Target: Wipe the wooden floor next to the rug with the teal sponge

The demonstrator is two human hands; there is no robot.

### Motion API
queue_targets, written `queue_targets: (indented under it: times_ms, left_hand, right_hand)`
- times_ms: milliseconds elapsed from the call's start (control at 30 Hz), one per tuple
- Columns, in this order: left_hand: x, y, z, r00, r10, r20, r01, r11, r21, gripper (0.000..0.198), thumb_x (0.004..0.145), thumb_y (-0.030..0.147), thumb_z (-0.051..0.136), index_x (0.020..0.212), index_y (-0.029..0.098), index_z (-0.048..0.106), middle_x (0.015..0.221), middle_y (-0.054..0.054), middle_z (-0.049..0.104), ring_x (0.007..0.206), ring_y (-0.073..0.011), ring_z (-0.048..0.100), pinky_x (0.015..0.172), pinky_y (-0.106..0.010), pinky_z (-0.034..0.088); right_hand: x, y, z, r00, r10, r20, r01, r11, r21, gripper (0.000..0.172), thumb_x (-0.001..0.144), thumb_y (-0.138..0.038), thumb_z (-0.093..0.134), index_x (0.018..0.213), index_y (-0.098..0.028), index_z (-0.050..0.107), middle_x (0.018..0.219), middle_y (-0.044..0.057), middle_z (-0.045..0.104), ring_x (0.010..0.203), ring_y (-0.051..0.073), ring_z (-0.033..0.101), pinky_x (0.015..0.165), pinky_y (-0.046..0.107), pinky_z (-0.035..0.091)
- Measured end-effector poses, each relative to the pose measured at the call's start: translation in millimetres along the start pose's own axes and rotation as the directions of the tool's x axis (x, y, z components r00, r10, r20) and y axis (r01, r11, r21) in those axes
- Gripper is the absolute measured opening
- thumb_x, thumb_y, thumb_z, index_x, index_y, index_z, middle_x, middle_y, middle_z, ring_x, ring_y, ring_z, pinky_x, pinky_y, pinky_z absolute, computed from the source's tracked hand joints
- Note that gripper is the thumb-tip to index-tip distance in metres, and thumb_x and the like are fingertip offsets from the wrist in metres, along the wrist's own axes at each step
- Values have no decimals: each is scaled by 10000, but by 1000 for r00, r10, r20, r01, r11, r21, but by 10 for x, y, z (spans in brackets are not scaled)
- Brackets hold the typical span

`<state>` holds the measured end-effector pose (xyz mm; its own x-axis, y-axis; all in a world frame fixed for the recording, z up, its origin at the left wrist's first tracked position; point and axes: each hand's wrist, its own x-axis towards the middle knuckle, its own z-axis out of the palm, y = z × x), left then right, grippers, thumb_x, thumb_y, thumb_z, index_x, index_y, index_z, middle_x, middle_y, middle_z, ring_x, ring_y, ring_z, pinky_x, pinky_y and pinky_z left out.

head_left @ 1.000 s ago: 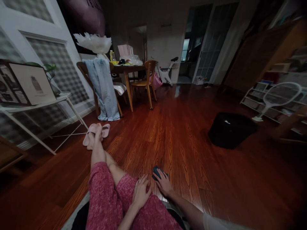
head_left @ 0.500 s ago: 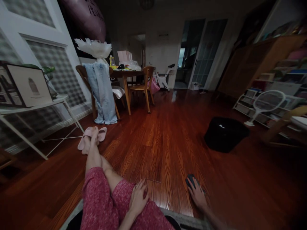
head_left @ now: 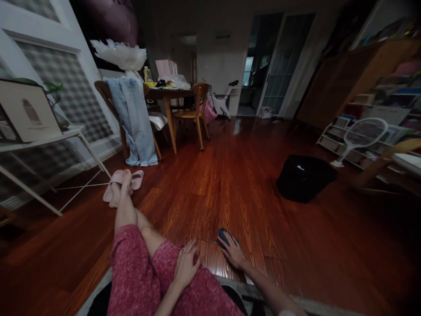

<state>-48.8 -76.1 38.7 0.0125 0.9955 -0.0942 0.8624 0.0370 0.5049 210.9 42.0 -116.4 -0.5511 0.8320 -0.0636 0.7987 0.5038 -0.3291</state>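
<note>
I sit on the wooden floor (head_left: 250, 184) with my legs in red patterned trousers (head_left: 141, 272) stretched out ahead. My left hand (head_left: 187, 264) rests flat on my thigh, fingers apart, holding nothing. My right hand (head_left: 234, 251) lies on the floor to the right of my legs, its fingers laid over a small dark object (head_left: 222, 236) and pressing it to the boards. I cannot make out what the dark object is. My feet reach a pair of pink slippers (head_left: 119, 184).
A black ottoman (head_left: 304, 177) stands on the floor at right. A white side table (head_left: 49, 140) with a framed picture is at left. Behind are a dining table (head_left: 171, 94), chairs with draped jeans (head_left: 133, 123), and shelves with a white racket (head_left: 362, 136).
My right hand swept the dark object out to the right across the floor, then back left toward my legs. The left hand stayed on my thigh.
</note>
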Motion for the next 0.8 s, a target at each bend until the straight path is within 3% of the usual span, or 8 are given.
queue_targets:
  times_ms: [133,233,333,467,600,700,800]
  left_hand:
    - [11,30,-11,999,-29,25,29,999,16,508,886,268,438,1362,196,602,1573,-75,432,1464,-234,372,1214,-447,286]
    - [13,49,-7,998,-54,30,54,998,20,520,881,273,437,1370,202,597,1572,-64,435,1469,-233,363,1221,-445,275]
    - [11,56,-1,998,-63,31,63,998,6,518,878,269,442,1367,205,599,1577,-65,426,1469,-239,364,1222,-456,273]
    - [-2,53,2,999,-43,11,43,999,-14,489,893,284,447,1345,200,614,1576,-84,427,1456,-247,386,1212,-467,294]
    - [-16,45,-4,1000,-16,-8,16,999,-39,464,912,300,443,1330,201,621,1555,-91,459,1443,-240,405,1202,-461,309]
    - [-21,52,-24,1000,-14,3,14,999,-46,462,915,303,449,1336,212,615,1553,-81,464,1444,-233,402,1202,-459,308]
    - [-23,68,-47,999,-38,31,39,999,-19,492,911,293,442,1372,204,588,1556,-87,460,1452,-234,391,1209,-460,293]
  right_hand:
    - [583,-301,-81,995,102,-14,-102,995,17,542,1009,-427,345,1547,-367,333,1662,50,255,1530,238,211,1218,537,193]
    - [696,-452,-42,992,120,-33,-119,992,44,526,1016,-447,326,1538,-378,352,1655,38,274,1526,247,224,1214,561,201]
    - [429,-419,7,1000,6,25,-8,996,89,514,1024,-481,313,1527,-389,366,1655,31,273,1528,228,216,1229,537,191]
    - [-313,-202,47,982,-171,76,156,973,172,525,1022,-541,300,1534,-427,320,1666,6,236,1534,231,196,1234,532,204]
    - [-824,-99,58,985,-141,101,123,978,168,528,1025,-543,281,1539,-430,304,1666,6,234,1532,241,202,1230,527,225]
    - [-723,-159,73,991,-100,87,88,987,136,522,1026,-540,270,1533,-430,323,1659,5,261,1526,240,226,1220,533,243]
    - [-271,-313,62,996,-69,53,63,993,101,515,1027,-512,287,1529,-414,347,1655,12,276,1524,229,232,1222,528,229]
